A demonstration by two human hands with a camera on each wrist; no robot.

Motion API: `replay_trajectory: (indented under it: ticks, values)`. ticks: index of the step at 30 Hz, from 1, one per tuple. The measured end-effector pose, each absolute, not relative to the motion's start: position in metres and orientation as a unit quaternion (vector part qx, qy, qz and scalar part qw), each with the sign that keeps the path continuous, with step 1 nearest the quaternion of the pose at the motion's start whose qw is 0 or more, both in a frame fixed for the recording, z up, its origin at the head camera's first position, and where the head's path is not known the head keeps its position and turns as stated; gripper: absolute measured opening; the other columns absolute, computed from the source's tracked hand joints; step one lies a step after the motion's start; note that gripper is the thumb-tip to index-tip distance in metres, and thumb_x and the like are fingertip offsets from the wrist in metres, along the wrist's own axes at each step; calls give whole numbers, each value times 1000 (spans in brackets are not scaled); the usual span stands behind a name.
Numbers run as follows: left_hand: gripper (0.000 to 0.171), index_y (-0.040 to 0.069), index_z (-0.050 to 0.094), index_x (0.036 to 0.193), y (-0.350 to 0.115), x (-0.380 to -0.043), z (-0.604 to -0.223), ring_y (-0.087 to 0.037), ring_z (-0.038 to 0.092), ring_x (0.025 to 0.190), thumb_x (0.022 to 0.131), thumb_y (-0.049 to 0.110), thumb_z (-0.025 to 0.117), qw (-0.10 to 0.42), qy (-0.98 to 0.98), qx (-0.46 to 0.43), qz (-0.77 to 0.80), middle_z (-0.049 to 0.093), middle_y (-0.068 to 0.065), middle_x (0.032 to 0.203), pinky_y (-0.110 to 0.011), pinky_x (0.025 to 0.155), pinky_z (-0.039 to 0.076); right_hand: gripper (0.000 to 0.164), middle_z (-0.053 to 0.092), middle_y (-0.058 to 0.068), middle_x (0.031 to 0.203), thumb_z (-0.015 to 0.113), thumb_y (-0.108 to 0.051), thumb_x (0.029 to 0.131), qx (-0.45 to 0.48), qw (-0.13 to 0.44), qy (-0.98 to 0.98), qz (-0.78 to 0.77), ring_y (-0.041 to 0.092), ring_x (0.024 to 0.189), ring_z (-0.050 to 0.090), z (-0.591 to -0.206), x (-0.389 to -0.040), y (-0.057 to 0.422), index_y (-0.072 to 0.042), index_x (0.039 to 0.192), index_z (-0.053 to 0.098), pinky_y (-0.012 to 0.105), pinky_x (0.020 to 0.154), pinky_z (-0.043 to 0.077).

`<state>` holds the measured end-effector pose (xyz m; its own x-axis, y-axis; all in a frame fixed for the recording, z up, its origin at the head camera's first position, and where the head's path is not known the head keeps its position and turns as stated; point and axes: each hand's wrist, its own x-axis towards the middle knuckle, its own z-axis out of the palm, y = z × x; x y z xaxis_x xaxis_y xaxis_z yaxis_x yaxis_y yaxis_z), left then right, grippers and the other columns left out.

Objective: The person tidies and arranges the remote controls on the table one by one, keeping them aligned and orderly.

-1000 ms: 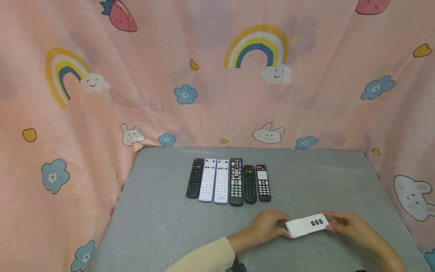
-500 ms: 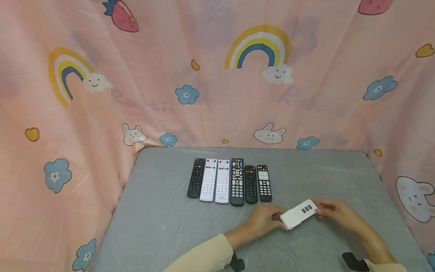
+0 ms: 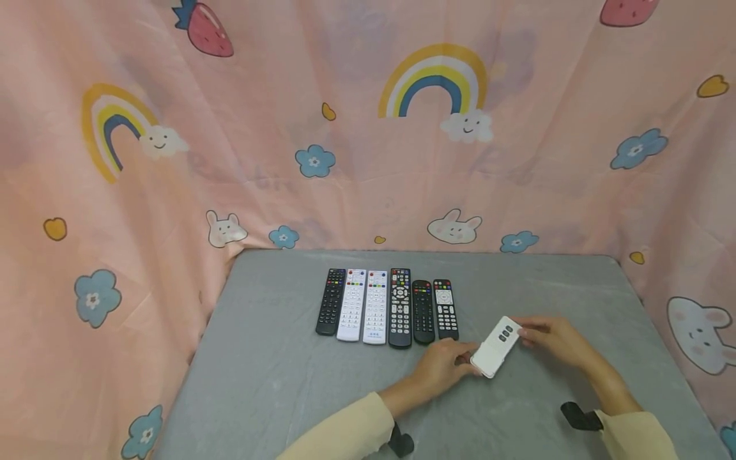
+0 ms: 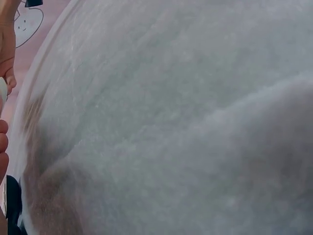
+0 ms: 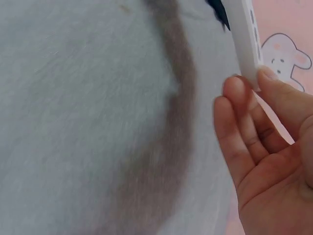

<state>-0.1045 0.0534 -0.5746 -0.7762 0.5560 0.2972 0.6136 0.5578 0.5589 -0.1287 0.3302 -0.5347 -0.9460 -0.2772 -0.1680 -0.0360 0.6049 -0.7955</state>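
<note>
A white remote control (image 3: 496, 348) with three dark oval buttons is held slanting above the grey table. My left hand (image 3: 443, 369) pinches its lower left end. At the upper right end, my right hand (image 3: 552, 338) has it between thumb and fingers. The right wrist view shows the white remote (image 5: 243, 44) edge-on, with the thumb (image 5: 283, 95) of the right hand against its end. In the left wrist view only the fingers (image 4: 3, 152) of the left hand show at the left margin, so its grip is mostly hidden there.
Several remotes lie side by side behind the hands: a black one (image 3: 330, 302) at the left end, two white ones, then more black ones. The rightmost black remote (image 3: 445, 310) is close to the left hand. A pink printed curtain (image 3: 368, 191) borders the grey table (image 3: 259, 383).
Both hands have carried the white remote up and to the left in the head view. It has turned to a steeper slant, its button end rising. The row of remotes stays put.
</note>
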Motion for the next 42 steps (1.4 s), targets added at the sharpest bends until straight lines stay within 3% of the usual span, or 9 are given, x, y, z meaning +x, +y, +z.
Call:
replay_trajectory:
  ticks: [6, 15, 32, 42]
  values:
    - [48, 16, 71, 121, 54, -109, -579, 7, 59, 74, 80, 40, 76, 80, -880, -328, -334, 75, 11, 85, 1, 65, 37, 40, 65, 29, 124, 60, -20, 99, -83, 133, 890, -428, 0, 87, 70, -535, -143, 324, 5, 130, 61, 18, 73, 56]
    - [47, 19, 73, 115, 64, -118, -581, 8, 60, 74, 76, 42, 79, 129, -887, -296, -331, 75, 14, 82, -1, 67, 40, 37, 68, 25, 120, 57, -22, 101, -75, 123, 897, -418, 0, 85, 65, -535, -171, 315, 2, 129, 63, 24, 72, 57]
    - [43, 13, 73, 115, 70, -129, -575, 6, 62, 72, 76, 30, 82, 121, -912, -231, -318, 75, 10, 83, -3, 63, 43, 32, 71, 23, 112, 53, -17, 103, -55, 120, 906, -403, 16, 84, 67, -533, -210, 296, 4, 125, 65, 28, 70, 55]
    - [43, 16, 73, 115, 70, -135, -574, 8, 61, 71, 77, 33, 81, 121, -921, -209, -306, 75, 12, 83, -5, 61, 42, 31, 73, 19, 103, 54, -15, 102, -63, 116, 898, -419, 11, 77, 66, -537, -228, 286, 6, 121, 66, 27, 68, 54]
